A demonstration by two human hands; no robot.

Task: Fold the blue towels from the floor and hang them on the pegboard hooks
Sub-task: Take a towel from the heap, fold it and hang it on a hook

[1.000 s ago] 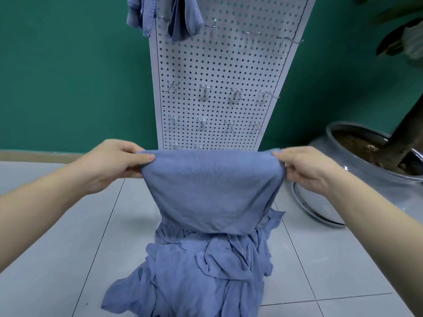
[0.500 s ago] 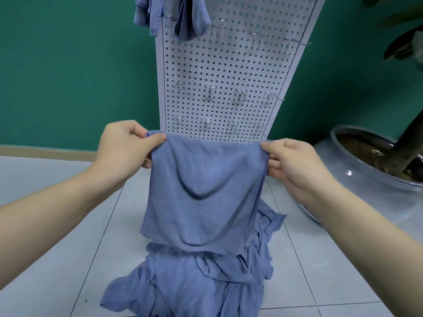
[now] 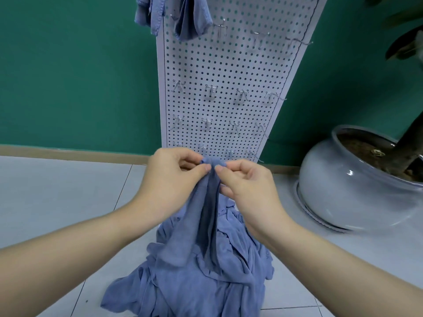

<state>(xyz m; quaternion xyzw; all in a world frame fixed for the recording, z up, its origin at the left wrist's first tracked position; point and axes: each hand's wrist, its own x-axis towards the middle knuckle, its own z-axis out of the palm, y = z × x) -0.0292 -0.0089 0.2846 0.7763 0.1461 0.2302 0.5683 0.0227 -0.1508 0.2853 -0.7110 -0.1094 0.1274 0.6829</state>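
So the blue towel [image 3: 206, 202] being worked on is held up in the air right in front of the pegboard [image 3: 229, 72], folded in half lengthwise so it hangs as a narrow double strip with a dark crease down the middle, its bottom end draping onto the pile. The left hand [image 3: 174, 179] pinches one top corner between thumb and curled fingers, the right hand [image 3: 242, 184] pinches the other, and the two corners are pressed together, thumbs almost touching. Progress-wise I'd say it's early days: two, maybe three towels [image 3: 174, 14] are already hung off the top-left hooks (cropped by the frame, so hard to count), this one is mid-fold, and there's a decent rumpled pile of towels [image 3: 194, 282] on the floor [image 3: 57, 202] waiting. Loads of free wire hooks [image 3: 210, 90] left in the rows below. The cloth looks like soft, thin terry or microfibre, matte, floppy, wrinkles easily. The board is a white panel with a regular grid of small round holes, hooks are thin shiny metal. Floor is pale smooth tile with grey grout lines. Off to the right sits a round glossy grey planter [image 3: 343, 179] with soil and a trunk in it, teal wall [image 3: 68, 76] behind.
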